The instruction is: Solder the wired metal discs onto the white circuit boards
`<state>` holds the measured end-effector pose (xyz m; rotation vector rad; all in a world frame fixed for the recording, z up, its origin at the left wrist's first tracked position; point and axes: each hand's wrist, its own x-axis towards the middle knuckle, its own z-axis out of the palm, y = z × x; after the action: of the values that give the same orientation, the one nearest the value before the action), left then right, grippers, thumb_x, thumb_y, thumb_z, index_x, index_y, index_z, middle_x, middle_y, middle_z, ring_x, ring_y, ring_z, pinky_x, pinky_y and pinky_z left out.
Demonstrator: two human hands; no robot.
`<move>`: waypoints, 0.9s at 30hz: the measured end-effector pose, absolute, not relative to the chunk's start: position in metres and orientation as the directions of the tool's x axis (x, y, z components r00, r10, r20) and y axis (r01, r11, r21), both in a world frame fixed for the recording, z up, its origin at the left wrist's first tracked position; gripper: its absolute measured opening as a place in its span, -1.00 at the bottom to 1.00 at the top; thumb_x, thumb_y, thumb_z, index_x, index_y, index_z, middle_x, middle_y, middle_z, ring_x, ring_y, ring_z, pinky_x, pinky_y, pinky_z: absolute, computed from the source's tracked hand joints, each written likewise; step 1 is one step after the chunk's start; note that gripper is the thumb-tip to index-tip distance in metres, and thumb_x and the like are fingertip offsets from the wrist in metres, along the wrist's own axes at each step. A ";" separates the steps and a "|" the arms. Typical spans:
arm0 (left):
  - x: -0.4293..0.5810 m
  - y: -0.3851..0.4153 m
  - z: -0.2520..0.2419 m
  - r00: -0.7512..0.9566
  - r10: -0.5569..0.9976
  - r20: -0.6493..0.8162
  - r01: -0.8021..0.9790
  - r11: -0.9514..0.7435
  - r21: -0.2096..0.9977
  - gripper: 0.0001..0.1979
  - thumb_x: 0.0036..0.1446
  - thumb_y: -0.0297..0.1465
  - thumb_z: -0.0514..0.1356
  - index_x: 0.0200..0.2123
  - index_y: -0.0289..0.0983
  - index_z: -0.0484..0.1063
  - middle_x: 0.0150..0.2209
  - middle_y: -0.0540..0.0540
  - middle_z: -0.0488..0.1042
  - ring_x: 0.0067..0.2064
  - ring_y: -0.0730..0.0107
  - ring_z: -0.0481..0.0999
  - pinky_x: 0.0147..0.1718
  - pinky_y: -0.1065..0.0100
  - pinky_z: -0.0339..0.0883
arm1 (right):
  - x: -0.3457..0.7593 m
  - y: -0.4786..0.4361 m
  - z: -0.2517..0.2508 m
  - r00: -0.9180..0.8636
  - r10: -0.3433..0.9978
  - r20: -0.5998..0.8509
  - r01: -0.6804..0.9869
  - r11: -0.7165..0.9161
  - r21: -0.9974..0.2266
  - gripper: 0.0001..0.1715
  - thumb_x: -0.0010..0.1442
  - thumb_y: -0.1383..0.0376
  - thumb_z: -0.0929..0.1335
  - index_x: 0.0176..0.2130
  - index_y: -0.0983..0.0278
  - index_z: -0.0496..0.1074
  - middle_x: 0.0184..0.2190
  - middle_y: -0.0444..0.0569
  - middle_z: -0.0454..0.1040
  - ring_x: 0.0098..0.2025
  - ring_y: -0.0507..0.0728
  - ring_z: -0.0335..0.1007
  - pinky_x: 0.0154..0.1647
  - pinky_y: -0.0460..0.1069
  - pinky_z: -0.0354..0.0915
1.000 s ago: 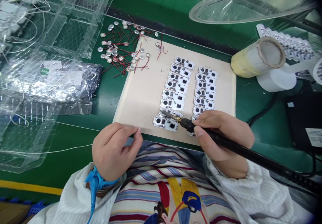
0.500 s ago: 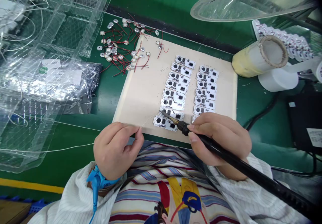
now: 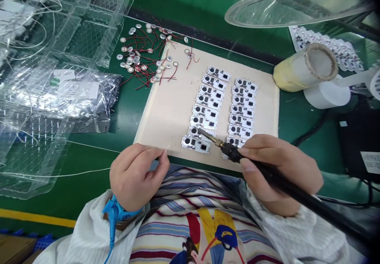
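Observation:
Between thumb and forefinger, my left hand (image 3: 139,175) pinches a thin solder wire (image 3: 175,141). Its free end points at the lower boards of the left column, and its tail runs off to the left. My right hand (image 3: 276,173) is closed around a black soldering iron (image 3: 234,152). The iron's tip is over the second-lowest circuit board (image 3: 211,133); whether it touches cannot be told. Below that lies the lowest white circuit board (image 3: 196,144) of the column. A second column of boards (image 3: 241,119) stands to the right, its lower end partly hidden by the right hand and iron.
The boards lie on a beige mat (image 3: 166,109). Several small metal discs with red wires (image 3: 136,58) are heaped at the back left. Clear plastic trays (image 3: 74,22) and a silver bag (image 3: 103,101) fill the left. At right stand a yellowish cylinder (image 3: 292,72) and a black box (image 3: 360,137).
My right hand has drawn the soldering iron to the right, its tip shifting right along the lower boards. My left hand holds the solder wire nearly still.

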<state>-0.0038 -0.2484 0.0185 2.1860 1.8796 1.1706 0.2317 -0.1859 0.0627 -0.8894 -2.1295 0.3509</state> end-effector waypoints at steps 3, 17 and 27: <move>-0.006 -0.255 0.020 -0.004 0.858 0.513 0.837 -0.278 0.472 -0.82 -0.04 -0.60 0.32 -0.39 -0.25 0.43 -0.55 0.00 0.44 -0.49 0.43 0.45 -0.51 0.36 0.36 | 0.233 -0.190 0.066 -0.367 0.771 0.520 0.507 0.634 -0.584 -0.80 0.02 0.49 0.40 -0.34 0.22 0.40 -0.50 -0.09 0.48 -0.47 0.08 0.46 -0.56 -0.07 0.38; -0.013 -0.274 0.029 -0.010 0.904 0.427 0.853 -0.215 0.475 -0.81 0.04 -0.56 0.28 -0.34 -0.16 0.41 -0.56 0.03 0.41 -0.53 0.44 0.41 -0.55 0.34 0.33 | 0.217 -0.191 0.053 -0.458 0.750 0.477 0.365 0.648 -0.668 -0.78 0.03 0.51 0.35 -0.35 0.21 0.36 -0.56 -0.08 0.45 -0.54 0.08 0.42 -0.65 -0.05 0.36; -0.013 -0.270 0.025 0.014 0.885 0.466 0.856 -0.252 0.452 -0.85 0.00 -0.55 0.31 -0.39 -0.23 0.41 -0.56 0.05 0.42 -0.53 0.51 0.41 -0.56 0.43 0.28 | 0.217 -0.190 0.051 -0.466 0.748 0.473 0.358 0.648 -0.672 -0.77 0.02 0.54 0.35 -0.35 0.23 0.36 -0.55 -0.06 0.44 -0.55 0.08 0.41 -0.67 -0.05 0.33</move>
<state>-0.0133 -0.2702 0.0249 2.2065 1.8950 1.0710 0.2173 -0.1902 0.0506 -0.8571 -2.0808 0.6324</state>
